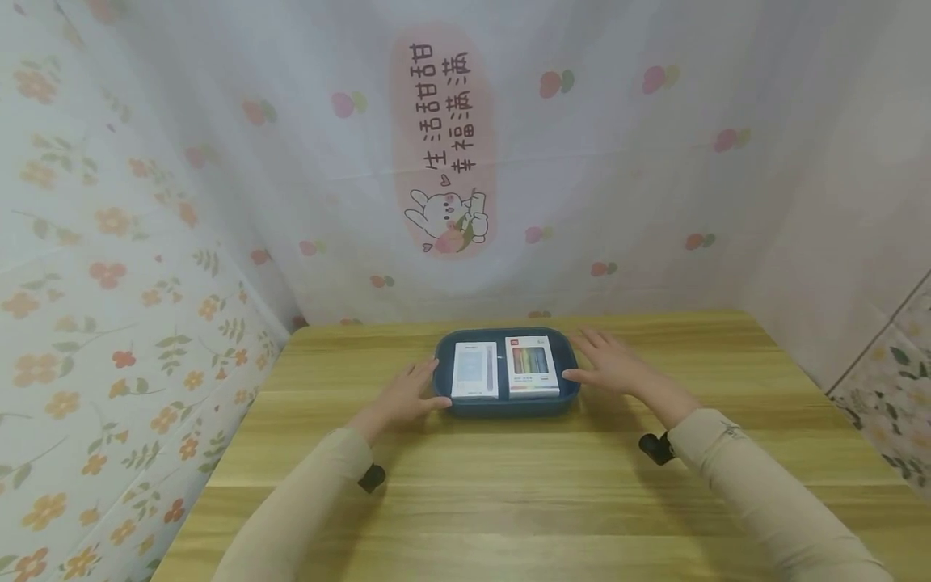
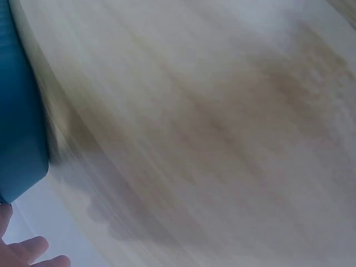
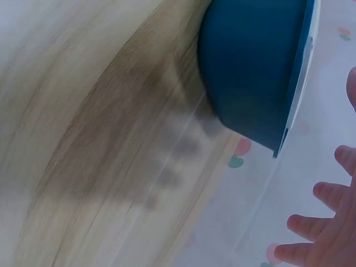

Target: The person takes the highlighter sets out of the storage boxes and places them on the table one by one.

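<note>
A dark blue rounded container (image 1: pixel 480 410) stands near the back of the table, with a flat white box (image 1: pixel 475 372) in its left part and a white box with a multicoloured picture (image 1: pixel 531 368) in its right. My left hand (image 1: pixel 407 392) is at the container's left end, thumb by the front corner; in the left wrist view a fingertip seems to touch the blue wall (image 2: pixel 22 111). At the right end is my right hand (image 1: pixel 611 364), fingers spread and thumb by the rim. The right wrist view shows those fingers (image 3: pixel 328 194) apart from the container (image 3: pixel 250 67).
The wood-grain table (image 1: pixel 480 501) reaches back to a hanging white curtain (image 1: pixel 618 178) with printed writing and a rabbit. A flowered cloth (image 1: pixel 109 323) hangs on the left side. Black wrist devices (image 1: pixel 657 449) sit below both cuffs.
</note>
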Available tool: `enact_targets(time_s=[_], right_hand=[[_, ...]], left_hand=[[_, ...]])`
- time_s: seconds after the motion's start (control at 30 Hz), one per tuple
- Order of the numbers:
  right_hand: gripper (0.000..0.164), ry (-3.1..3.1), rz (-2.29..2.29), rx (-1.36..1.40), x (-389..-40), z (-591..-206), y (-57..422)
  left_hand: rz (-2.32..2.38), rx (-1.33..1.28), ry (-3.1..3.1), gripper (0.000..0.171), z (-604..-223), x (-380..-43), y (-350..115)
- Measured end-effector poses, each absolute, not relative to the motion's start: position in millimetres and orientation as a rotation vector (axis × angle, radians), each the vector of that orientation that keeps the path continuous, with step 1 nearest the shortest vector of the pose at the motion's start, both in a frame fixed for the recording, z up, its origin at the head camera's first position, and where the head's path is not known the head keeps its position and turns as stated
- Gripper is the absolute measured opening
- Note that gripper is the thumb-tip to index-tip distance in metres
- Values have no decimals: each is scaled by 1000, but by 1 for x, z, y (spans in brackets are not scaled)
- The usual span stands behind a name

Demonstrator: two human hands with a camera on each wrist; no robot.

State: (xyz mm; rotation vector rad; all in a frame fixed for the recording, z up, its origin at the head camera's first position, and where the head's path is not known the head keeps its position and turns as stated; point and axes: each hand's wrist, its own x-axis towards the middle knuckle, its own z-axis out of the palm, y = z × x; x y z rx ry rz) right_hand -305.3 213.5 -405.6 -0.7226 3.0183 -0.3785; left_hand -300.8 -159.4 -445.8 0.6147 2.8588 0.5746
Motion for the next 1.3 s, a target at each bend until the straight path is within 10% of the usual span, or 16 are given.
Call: enact_targets(time_s=[1.3], right_hand=[[84,2970,-406,-686,-314,-406,173]], left_hand=[[654,599,2798,99,-445,-308,-160]])
